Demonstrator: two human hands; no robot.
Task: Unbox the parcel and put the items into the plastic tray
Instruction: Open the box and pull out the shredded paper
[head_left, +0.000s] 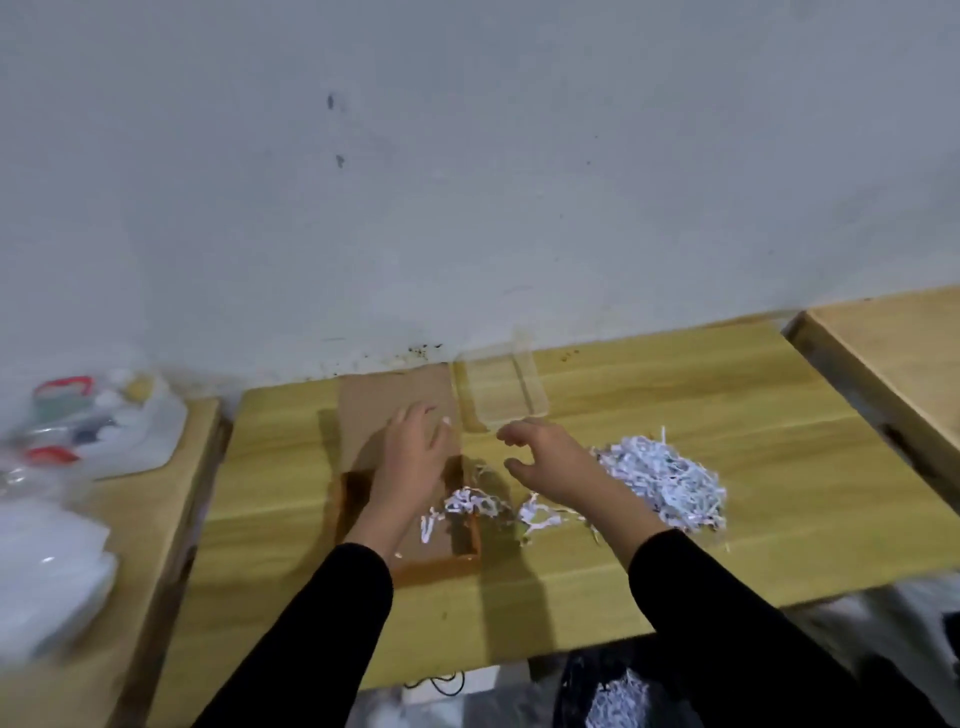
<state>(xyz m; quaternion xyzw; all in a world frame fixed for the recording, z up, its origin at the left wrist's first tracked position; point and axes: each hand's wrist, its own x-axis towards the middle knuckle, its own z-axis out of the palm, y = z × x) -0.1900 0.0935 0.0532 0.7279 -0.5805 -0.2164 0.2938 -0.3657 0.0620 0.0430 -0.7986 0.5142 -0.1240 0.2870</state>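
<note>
A: The left hand (415, 457) lies flat and spread on the open flap of the cardboard box (395, 415). It holds nothing. The right hand (545, 457) hangs over the table beside the box, fingers curled loosely, and it holds nothing too.

B: Where is the tray?

A: The clear plastic tray (501, 387) sits at the back, just beside the flap, near the wall. It looks empty.

B: And the things from the box?

A: I cannot see any. The box is open. A few strips of shredded paper (470, 501) hang on its edge, and a big shredded paper pile (662, 480) sits on the wooden table (727, 405) to the right.

B: What could go wrong?

A: A small thing could hide in the paper. If the hand scoops paper fast, the thing may go out with it and get lost in the pile.

B: Anything else?

A: The tray is see-through and light. A sleeve or hand reaching past could bump it and push it away. And more paper could slide off the table onto the floor.
</note>
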